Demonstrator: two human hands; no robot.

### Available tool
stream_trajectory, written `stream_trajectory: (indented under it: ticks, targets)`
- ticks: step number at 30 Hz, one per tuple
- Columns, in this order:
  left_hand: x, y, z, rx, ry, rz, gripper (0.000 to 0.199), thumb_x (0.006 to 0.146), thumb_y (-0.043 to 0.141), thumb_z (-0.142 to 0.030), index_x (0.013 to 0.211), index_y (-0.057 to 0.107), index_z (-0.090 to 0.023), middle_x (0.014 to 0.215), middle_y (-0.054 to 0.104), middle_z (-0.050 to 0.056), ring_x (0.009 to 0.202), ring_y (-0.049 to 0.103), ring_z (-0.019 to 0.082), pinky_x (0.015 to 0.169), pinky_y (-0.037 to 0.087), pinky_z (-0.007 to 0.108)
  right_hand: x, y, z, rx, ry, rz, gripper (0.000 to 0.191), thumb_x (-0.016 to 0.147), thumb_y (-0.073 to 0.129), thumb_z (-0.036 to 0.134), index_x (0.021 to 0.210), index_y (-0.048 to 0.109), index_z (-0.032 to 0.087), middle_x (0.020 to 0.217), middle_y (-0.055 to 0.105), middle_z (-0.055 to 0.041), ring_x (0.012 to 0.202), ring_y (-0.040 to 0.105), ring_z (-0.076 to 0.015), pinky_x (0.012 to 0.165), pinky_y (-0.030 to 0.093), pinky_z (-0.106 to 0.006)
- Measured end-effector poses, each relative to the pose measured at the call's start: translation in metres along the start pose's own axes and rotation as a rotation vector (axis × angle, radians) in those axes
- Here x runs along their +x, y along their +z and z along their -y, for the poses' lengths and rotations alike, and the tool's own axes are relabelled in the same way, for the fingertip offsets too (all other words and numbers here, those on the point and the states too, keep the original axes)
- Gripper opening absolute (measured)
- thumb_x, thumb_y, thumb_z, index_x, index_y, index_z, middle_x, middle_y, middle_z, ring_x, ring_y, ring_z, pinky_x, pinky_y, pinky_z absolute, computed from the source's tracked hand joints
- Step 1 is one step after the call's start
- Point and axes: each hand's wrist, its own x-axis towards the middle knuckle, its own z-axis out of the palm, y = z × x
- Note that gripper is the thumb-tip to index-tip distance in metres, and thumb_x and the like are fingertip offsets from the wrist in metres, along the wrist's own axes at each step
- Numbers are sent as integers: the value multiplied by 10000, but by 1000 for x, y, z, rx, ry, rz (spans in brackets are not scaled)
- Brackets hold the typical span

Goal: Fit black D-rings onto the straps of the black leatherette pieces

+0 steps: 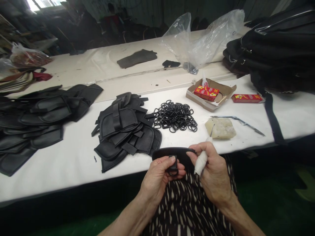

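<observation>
My left hand is closed on a black leather-like piece, with its thumb pressing a short strap. A black D-ring shows below that thumb. In my right hand is an awl-like tool with a white wrapped handle, its thin metal tip pointing up and away. The thumb and forefinger of that hand also pinch the piece's right edge. Beyond the hands lies a heap of black D-rings. Left of it is a pile of similar black pieces with straps.
More black pieces lie at the left. A yellowish block, metal thread snips, a cardboard tray holding red boxes, and another red box are at the right. Black bags and clear plastic stand behind.
</observation>
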Motion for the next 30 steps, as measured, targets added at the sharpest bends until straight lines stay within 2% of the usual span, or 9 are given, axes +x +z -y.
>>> stream_trajectory:
  ticks: [4, 7, 10, 15, 19, 22, 27, 30]
  targets:
    - [0, 5, -8, -47, 29, 21, 111, 741, 634, -193, 726, 613, -85, 644, 675, 85, 548, 624, 146, 589, 511, 253, 16, -1, 2, 6, -65, 14, 80, 835, 519, 230, 913, 527, 216, 688, 574, 27, 578, 539, -113, 538, 432, -213]
    - [6, 7, -9, -59, 67, -7, 94, 739, 634, -179, 736, 606, -89, 642, 680, 86, 549, 629, 153, 597, 517, 265, 27, 2, -2, -8, -90, 18, 87, 831, 516, 229, 916, 525, 209, 694, 567, 21, 599, 539, -119, 552, 428, -221]
    - [14, 7, -7, -72, 95, -45, 84, 736, 636, -174, 727, 604, -97, 653, 687, 89, 570, 639, 165, 605, 524, 277, 30, 6, -7, -8, -80, 6, 94, 828, 516, 233, 917, 520, 203, 694, 564, 18, 609, 543, -125, 559, 429, -225]
    - [18, 11, -11, -48, 99, -23, 84, 731, 637, -180, 710, 612, -102, 647, 684, 80, 564, 635, 158, 594, 522, 266, 26, 4, -7, -30, -21, -28, 74, 822, 532, 264, 867, 505, 211, 719, 576, 14, 609, 541, -121, 539, 417, -212]
    - [18, 14, -24, 42, 95, 27, 103, 730, 635, -191, 704, 615, -95, 639, 678, 86, 543, 625, 155, 596, 523, 277, 28, -2, -2, -66, 9, -83, 92, 813, 544, 277, 809, 473, 219, 628, 518, 51, 502, 451, -94, 474, 370, -192]
    - [23, 13, -28, 65, 63, 15, 94, 718, 640, -182, 692, 613, -95, 636, 677, 92, 533, 623, 157, 600, 523, 289, 35, 0, -2, -86, 24, -66, 107, 808, 536, 275, 785, 446, 222, 545, 440, 76, 449, 391, -90, 433, 332, -187]
    - [32, 14, -26, 26, 70, -25, 73, 716, 633, -161, 701, 616, -92, 622, 674, 85, 525, 618, 151, 584, 518, 271, 46, 10, -9, -173, -67, -58, 71, 811, 496, 246, 769, 448, 215, 525, 436, 70, 451, 403, -98, 462, 332, -199]
    - [34, 16, -24, 10, 85, -26, 69, 727, 622, -156, 707, 613, -90, 621, 672, 82, 541, 621, 151, 602, 523, 272, 48, 11, -10, -199, -65, -32, 79, 814, 480, 239, 752, 436, 218, 505, 406, 75, 437, 386, -98, 455, 320, -200]
